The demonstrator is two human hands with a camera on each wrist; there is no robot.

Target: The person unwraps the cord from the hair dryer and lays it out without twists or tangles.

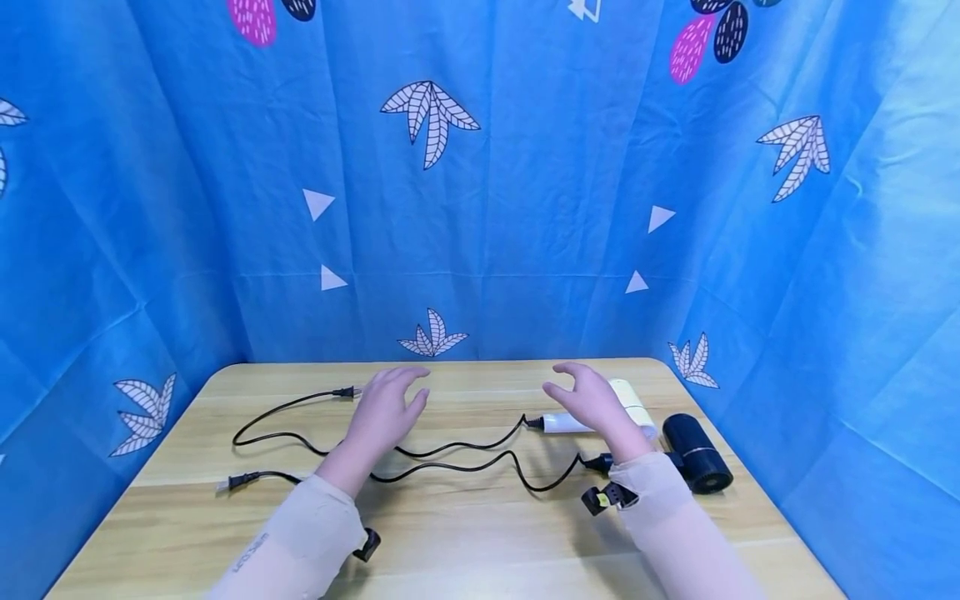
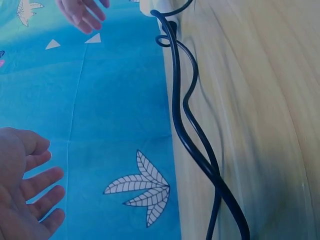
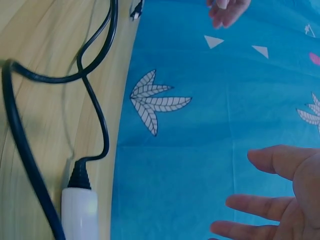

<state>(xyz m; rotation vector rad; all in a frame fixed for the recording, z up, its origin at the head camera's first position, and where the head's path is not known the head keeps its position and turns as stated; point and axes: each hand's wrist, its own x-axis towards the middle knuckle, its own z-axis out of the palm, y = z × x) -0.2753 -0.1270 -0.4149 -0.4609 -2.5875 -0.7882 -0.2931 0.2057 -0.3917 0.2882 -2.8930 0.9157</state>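
Observation:
Both hands hover over the table with nothing in them, fingers loosely spread. My left hand (image 1: 386,408) is above the left part of the table, over two black cords (image 1: 465,468) that pass beneath its forearm. In the left wrist view its palm and relaxed fingers (image 2: 44,182) show. Near the white hair dryer (image 1: 633,404) is my right hand (image 1: 591,402), overlapping its handle (image 1: 564,423) in the head view. The right wrist view has that hand's thumb and fingers (image 3: 255,201) apart. A black hair dryer (image 1: 696,454) lies further right, partly behind the right sleeve.
Two plugs, one farther back (image 1: 345,392) and one nearer (image 1: 242,481), lie at the left of the wooden table (image 1: 450,558). Blue patterned curtain (image 1: 480,217) stands behind the table and along both sides. A small black camera sits on each wrist.

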